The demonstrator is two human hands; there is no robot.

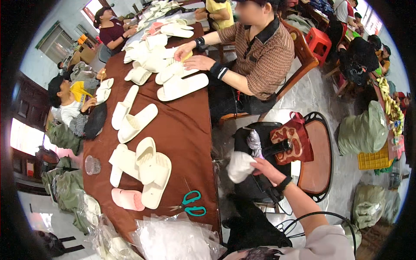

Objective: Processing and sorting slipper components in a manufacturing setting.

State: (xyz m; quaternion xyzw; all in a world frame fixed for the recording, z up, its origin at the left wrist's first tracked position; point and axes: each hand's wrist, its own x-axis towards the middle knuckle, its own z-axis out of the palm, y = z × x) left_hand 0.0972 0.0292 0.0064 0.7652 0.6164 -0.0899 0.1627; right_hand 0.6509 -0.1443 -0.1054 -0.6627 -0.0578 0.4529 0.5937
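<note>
Pink slipper (125, 199), cream slippers (157, 180), teal-handled scissors (185, 206), all on brown tablecloth (184, 143), crumpled white bundle (240, 167) beyond its right edge, my right hand (269, 172) pinching it, fingers nearly closed, red bag (299, 141), large pale markings, wording unclear, my left hand unseen, its grip I cannot tell.

Our right fingers (261, 165) grip a crumpled white bundle (239, 168) beside the brown-covered counter (184, 130); on it we see cream slippers (158, 180), pink footwear (125, 199), teal-handled scissors (185, 202) and clear plastic bags (175, 237).

Red stool (318, 45) beside a wooden chair (307, 64) — farther right, a green sack (365, 128) near a yellow crate (373, 160).
</note>
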